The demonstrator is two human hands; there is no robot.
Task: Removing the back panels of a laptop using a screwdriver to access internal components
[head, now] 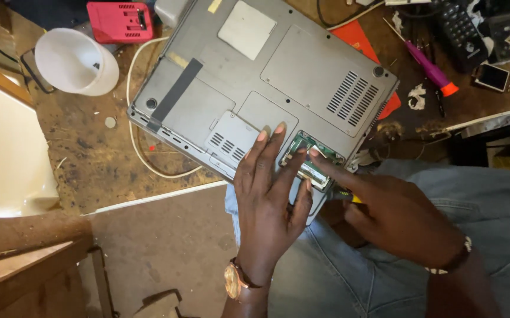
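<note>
Cluttered worktop (pixel 90 159) carries an upturned laptop (pixel 255 76). Left hand (pixel 266 194) presses flat, open; right hand (pixel 396 215) fingers the memory card (pixel 311 162), better eased out gently.

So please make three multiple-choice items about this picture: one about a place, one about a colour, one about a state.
1. Where does the white cup lie?
A. left of the laptop
B. on the laptop
C. in a hand

2. What colour is the screwdriver handle?
A. green
B. purple with an orange tip
C. black

3. How is the laptop's small compartment?
A. covered
B. taped shut
C. open

Answers:
1 A, it lies on the bench beside the laptop's left edge.
2 B, both colours show.
3 C, a green board is exposed under the right hand; the left hand rests beside it.
</note>
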